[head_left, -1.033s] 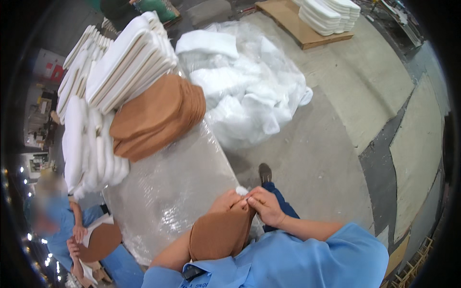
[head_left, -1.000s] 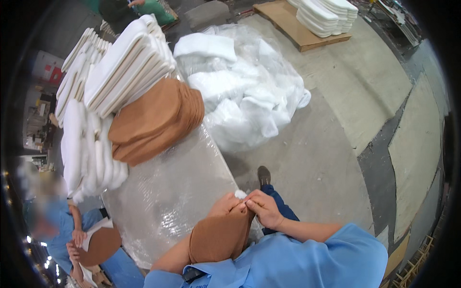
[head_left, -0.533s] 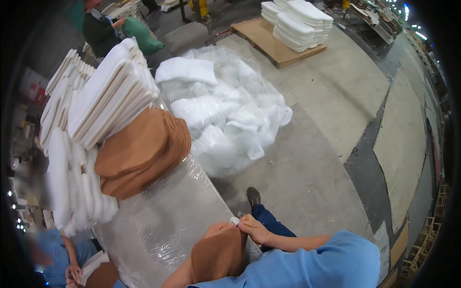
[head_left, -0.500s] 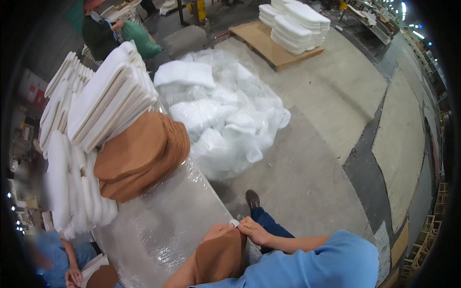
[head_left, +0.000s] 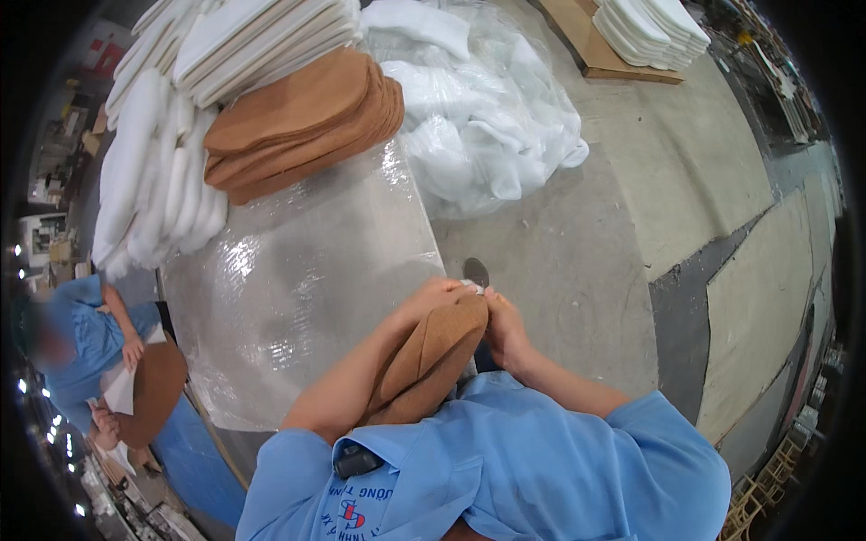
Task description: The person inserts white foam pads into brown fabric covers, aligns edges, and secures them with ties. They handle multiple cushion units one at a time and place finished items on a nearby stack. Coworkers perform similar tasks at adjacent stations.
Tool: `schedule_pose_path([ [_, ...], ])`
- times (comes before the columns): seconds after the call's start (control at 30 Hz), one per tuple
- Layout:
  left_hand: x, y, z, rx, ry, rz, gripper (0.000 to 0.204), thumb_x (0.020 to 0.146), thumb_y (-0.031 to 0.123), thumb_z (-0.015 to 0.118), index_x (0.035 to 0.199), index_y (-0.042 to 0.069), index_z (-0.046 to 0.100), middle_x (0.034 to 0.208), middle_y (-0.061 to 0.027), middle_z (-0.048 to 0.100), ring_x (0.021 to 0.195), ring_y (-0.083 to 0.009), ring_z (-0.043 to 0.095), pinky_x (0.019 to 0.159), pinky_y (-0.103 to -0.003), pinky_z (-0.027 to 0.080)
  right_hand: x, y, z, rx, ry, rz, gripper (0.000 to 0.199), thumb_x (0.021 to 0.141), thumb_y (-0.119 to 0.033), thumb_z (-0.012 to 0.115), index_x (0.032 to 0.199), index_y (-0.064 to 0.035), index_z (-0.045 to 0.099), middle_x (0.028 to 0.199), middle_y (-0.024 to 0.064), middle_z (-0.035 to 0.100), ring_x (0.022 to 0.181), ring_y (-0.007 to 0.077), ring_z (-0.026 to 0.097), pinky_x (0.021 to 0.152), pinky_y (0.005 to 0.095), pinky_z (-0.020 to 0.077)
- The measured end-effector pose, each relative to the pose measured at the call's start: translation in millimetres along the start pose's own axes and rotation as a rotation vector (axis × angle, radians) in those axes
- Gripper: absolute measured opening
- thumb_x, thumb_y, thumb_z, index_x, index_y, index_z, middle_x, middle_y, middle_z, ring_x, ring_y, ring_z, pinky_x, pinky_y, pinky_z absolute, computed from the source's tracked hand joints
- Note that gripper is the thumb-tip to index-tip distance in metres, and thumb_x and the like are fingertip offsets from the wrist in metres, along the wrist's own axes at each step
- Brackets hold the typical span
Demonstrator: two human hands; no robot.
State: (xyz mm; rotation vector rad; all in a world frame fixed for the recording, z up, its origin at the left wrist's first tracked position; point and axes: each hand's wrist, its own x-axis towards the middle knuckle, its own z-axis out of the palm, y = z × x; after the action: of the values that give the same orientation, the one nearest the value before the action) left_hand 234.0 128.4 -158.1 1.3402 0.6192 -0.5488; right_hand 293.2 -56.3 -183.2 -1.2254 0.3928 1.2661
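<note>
the person's left hand (head_left: 431, 300) and right hand (head_left: 503, 326) meet at the top end of a tan felt piece (head_left: 431, 356) held upright against the chest, over the near edge of the desk (head_left: 298, 270), which is wrapped in clear plastic. both hands pinch the piece's tip, fingers pressed together around a small white bit there. farther back on the desk lies a stack of tan pieces (head_left: 302, 122) beside white foam sheets (head_left: 162, 171). a heap of white padding in plastic (head_left: 487, 117) sits on the floor.
</note>
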Motion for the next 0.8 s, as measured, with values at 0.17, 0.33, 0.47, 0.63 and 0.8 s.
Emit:
schedule_pose_path([
  [0.17, -3, 21, -4, 0.198, -0.017, 0.014, 0.045, 0.103, 0.041, 0.062, 0.094, -0.001, 0.075, 0.08, -0.0026, 0.068, 0.076, -0.0092, 0.058, 0.07, -0.033, 0.05, 5, -21, 34, 0.347, 0.123, 0.08, 0.041, 0.112, -0.045, 0.048, 0.112, -0.0073, 0.064, 0.102, 0.0061, 0.067, 0.087, 0.0203, 0.067, 0.071, 0.0382, 0.0516],
  [0.33, 5, 11, -6, 0.297, 0.076, 0.09, 0.045, 0.103, 0.042, 0.062, 0.096, 0.0, 0.077, 0.078, -0.0059, 0.07, 0.073, -0.0133, 0.06, 0.069, -0.035, 0.05, 23, -13, 38, 0.188, 0.184, 0.058, 0.048, 0.11, -0.049, 0.052, 0.104, -0.0035, 0.067, 0.09, 0.0046, 0.067, 0.079, 0.0189, 0.065, 0.071, 0.0386, 0.0528],
  [0.47, 9, 16, -11, 0.326, 0.094, 0.059, 0.046, 0.101, 0.044, 0.061, 0.099, 0.0, 0.077, 0.078, -0.0116, 0.071, 0.071, -0.0165, 0.06, 0.069, -0.039, 0.05, 70, 14, 17, 0.006, 0.265, 0.029, 0.05, 0.107, -0.05, 0.057, 0.098, -0.0031, 0.07, 0.084, 0.0045, 0.067, 0.072, 0.0175, 0.062, 0.067, 0.0377, 0.0516],
  [0.63, 23, 4, -13, 0.349, 0.082, 0.04, 0.047, 0.1, 0.044, 0.056, 0.097, 0.002, 0.077, 0.092, -0.0272, 0.071, 0.086, -0.0442, 0.068, 0.081, -0.049, 0.053, 98, 50, -14, 0.168, 0.177, 0.169, 0.05, 0.105, -0.051, 0.06, 0.105, -0.0032, 0.072, 0.092, 0.0071, 0.071, 0.08, 0.021, 0.067, 0.072, 0.0392, 0.0542],
  [0.8, 37, -20, -14, 0.411, 0.137, 0.135, 0.053, 0.101, 0.047, 0.056, 0.091, -0.002, 0.075, 0.092, -0.029, 0.07, 0.084, -0.0461, 0.066, 0.08, -0.048, 0.053, 73, 41, -13, 0.243, -0.026, 0.323, 0.049, 0.104, -0.051, 0.061, 0.109, -0.0033, 0.071, 0.097, 0.01, 0.072, 0.086, 0.0252, 0.069, 0.076, 0.0425, 0.0556],
])
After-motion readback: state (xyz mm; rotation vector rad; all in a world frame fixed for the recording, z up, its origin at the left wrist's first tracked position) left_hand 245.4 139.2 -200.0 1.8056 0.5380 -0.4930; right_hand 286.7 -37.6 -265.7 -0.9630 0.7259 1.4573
